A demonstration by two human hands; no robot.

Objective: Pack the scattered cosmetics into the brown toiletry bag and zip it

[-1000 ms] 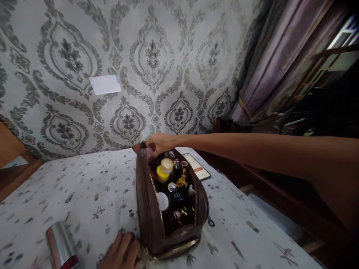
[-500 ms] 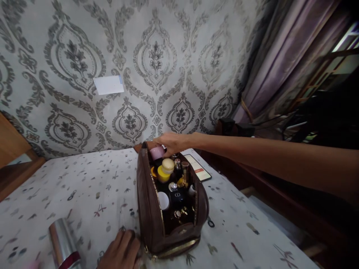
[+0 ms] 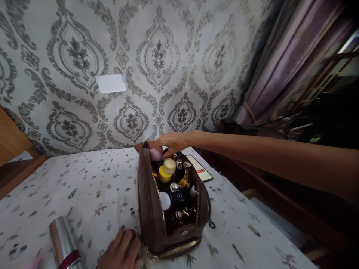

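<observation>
A brown makeup bag (image 3: 151, 224) stands unzipped on the patterned sheet, filled with cosmetics. At its far end my right hand (image 3: 175, 141) reaches in, its fingers bent around a pink container (image 3: 156, 154), partly hidden by the bag's wall. Inside are a yellow round jar (image 3: 165, 175) under a cream-coloured lid (image 3: 169, 166), a white round lid (image 3: 165, 201), a black case (image 3: 178, 197) and several small bottles and tubes. Beside the near left corner of the bag, my left hand (image 3: 122, 249) rests on the sheet, its fingers loosely laid down and holding nothing visible.
A silver cylinder with a red band (image 3: 64, 239) lies at the lower left, near a blurred pink item (image 3: 33, 262). Right of the bag lies a phone (image 3: 200, 168) with its screen lit. A papered wall (image 3: 157, 74) rises behind; a wooden frame (image 3: 17, 149) stands left.
My right hand has lowered the pink container slightly further into the far end of the bag. My left hand stays in place. The view has shifted slightly.
</observation>
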